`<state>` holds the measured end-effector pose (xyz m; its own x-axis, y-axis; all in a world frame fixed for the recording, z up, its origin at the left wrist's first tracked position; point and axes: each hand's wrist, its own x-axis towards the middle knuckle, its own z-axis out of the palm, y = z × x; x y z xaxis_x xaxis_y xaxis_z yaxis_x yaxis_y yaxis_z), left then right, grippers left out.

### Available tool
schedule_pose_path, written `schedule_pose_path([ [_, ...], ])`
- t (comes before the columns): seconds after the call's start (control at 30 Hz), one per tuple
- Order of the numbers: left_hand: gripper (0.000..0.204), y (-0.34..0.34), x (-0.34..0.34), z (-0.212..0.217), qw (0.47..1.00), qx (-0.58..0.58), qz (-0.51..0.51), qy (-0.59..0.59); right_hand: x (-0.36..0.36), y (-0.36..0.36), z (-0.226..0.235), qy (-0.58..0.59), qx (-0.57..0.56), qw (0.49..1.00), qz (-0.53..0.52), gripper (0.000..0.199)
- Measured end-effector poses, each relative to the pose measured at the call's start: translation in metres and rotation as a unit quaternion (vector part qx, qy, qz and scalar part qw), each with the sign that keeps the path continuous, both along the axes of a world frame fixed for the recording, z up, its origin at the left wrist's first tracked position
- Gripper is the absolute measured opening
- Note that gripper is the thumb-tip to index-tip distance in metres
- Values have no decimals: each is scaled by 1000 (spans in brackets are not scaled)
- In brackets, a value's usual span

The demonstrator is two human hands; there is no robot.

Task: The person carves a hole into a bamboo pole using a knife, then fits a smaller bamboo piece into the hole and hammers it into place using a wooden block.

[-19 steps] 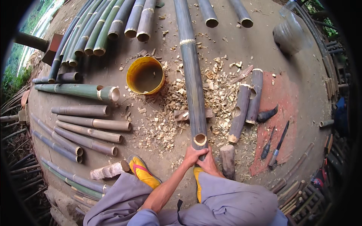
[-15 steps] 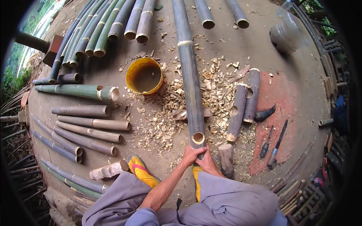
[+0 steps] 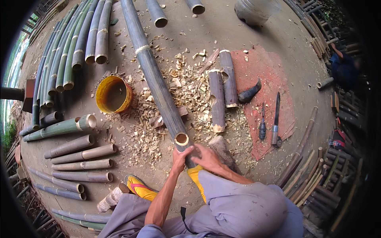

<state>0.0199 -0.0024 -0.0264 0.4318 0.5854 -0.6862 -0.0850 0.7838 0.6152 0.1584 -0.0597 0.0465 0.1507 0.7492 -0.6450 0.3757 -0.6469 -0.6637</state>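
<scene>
Both hands, left hand point(image 3: 180, 155) and right hand point(image 3: 206, 156), have slid off the long bamboo pole's point(image 3: 152, 75) cut end toward the person. The open end now shows clear of them.

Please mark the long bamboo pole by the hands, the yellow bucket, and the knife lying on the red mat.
long bamboo pole point(image 3: 152, 75), head view, middle of its dark shaft.
yellow bucket point(image 3: 127, 104), head view, outer right wall.
knife point(image 3: 276, 115), head view, on the dark blade above the handle.
</scene>
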Motion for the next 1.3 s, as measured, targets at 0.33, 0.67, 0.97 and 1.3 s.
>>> schedule_pose_path([
  [0.33,49,-4,-21,-18,992,-40,62,-98,226,8,-34,-345,173,898,-211,35],
  [0.67,55,1,-17,8,998,40,-25,45,290,53,-82,-169,-9,946,-277,51],
  [0.97,58,8,-13,9,1000,-13,-17,20,300,47,-94,-208,181,863,-424,30],
  [1.3,70,3,-21,-7,997,76,-11,-13,138,120,29,237,198,902,-301,51],
])
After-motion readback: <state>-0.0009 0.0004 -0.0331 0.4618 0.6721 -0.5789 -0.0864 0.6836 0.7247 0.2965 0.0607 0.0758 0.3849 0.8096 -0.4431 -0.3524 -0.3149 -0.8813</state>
